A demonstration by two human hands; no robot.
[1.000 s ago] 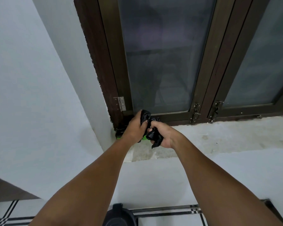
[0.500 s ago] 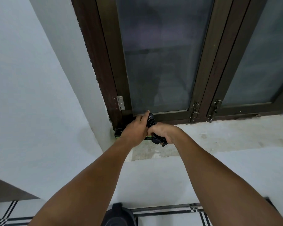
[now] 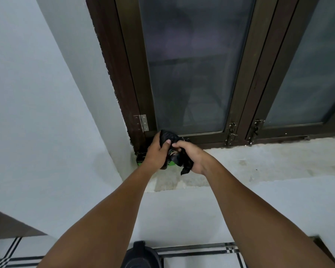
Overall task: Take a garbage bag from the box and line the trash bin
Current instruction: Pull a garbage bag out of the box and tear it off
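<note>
Both my hands meet over the left end of the window sill. My left hand [image 3: 156, 154] grips the upper part of a crumpled black garbage bag [image 3: 169, 137], thumb pressed on it. My right hand [image 3: 191, 154] holds the lower part of the same bag [image 3: 183, 161], with a black corner hanging below the palm. Behind my hands sits the green and black bag box [image 3: 141, 159] in the sill's corner, mostly hidden. At the bottom edge the dark top of the trash bin [image 3: 140, 257] shows on the floor.
A concrete window sill [image 3: 259, 165] runs to the right under a dark brown framed window [image 3: 188, 74] with latches. A white wall stands on the left and below the sill. The floor has white tiles with black lines [image 3: 201, 256].
The bag was pressed low between my hands half a second ago; now my left hand has lifted its part upward and more black plastic shows between and below the hands.
</note>
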